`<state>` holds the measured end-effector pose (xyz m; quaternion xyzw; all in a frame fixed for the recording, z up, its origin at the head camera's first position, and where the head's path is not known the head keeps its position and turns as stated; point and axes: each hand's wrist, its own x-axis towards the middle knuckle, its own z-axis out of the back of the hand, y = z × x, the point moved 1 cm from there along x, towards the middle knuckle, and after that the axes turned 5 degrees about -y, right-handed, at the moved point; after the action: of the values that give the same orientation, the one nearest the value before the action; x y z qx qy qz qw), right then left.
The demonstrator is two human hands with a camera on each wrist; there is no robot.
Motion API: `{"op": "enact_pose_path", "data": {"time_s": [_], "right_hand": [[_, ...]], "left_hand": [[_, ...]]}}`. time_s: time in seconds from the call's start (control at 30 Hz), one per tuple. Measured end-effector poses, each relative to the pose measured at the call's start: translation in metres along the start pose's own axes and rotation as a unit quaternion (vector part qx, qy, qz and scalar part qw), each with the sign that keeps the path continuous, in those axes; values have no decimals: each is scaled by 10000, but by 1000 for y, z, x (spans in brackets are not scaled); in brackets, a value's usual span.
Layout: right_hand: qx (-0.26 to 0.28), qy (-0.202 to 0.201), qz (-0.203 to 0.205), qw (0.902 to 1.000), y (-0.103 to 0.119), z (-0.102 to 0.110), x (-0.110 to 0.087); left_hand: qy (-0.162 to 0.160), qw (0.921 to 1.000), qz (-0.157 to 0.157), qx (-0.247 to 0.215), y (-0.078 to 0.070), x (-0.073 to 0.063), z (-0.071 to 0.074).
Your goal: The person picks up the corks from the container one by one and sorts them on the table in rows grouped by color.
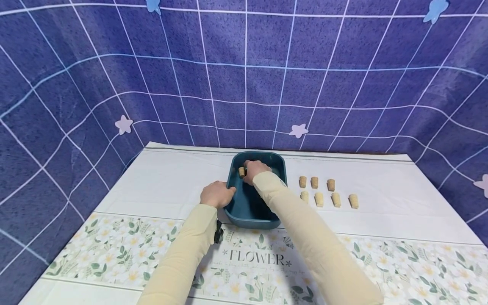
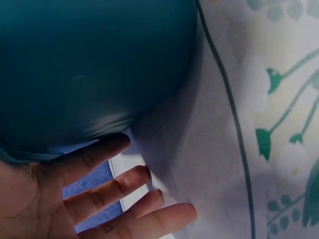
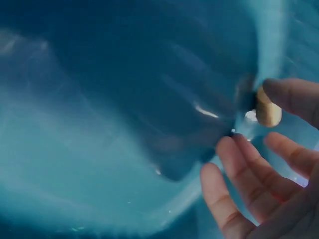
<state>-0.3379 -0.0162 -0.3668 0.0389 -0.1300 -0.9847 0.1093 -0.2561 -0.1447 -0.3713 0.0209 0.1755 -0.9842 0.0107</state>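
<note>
A dark teal rectangular basin (image 1: 253,223) stands on the table. At its left side my left hand (image 1: 218,195) holds the rim, thumb over the edge; in the left wrist view its fingers (image 2: 107,194) spread along the outside. Inside the basin, toward the far left, is my right hand (image 1: 256,170). Beside its fingertips is a small brown cork (image 1: 242,172). In the right wrist view the thumb overlaps one end of this cork (image 3: 269,112), and a small gap shows between the other end and the index finger. The fingers (image 3: 249,179) are spread loosely.
Right of the basin lie two rows of corks: a back row of brown ones (image 1: 314,182) and a front row of paler ones (image 1: 319,199). A white tablecloth (image 1: 183,173) with a flowered band covers the table. Behind hangs a blue gridded curtain (image 1: 228,80).
</note>
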Motion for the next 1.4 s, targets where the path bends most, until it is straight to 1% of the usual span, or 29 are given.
{"op": "enact_pose_path", "data": {"time_s": [0.2,0.4,0.67,0.73,0.8,0.97,1.13,1.33,1.4], "right_hand": [[-455,-335,265,9981,-1,-8,4],[-434,-625,393,9963,1,-9,4],[-678,-360,189,9969,7,-13,5],[-699,-397,158,9966,9,-14,4],[-709,-519,172,9960,10,-16,5],[-807,-659,359,9939,9,-17,5],[-818,-412,521,9944,7,-11,4],[-705,237,642,9952,5,0,-1],[-632,394,662,9950,6,4,-4]], "left_hand": [[2,10000,-6,58,-1,1,0],[6,9999,40,102,0,2,1],[30,9999,122,69,0,3,0],[28,9999,156,62,1,3,0],[28,9998,172,56,1,3,0],[30,9999,123,34,1,3,-1],[-4,10000,68,23,2,2,-1],[-5,10000,17,81,1,1,0],[22,9999,24,108,0,1,0]]}}
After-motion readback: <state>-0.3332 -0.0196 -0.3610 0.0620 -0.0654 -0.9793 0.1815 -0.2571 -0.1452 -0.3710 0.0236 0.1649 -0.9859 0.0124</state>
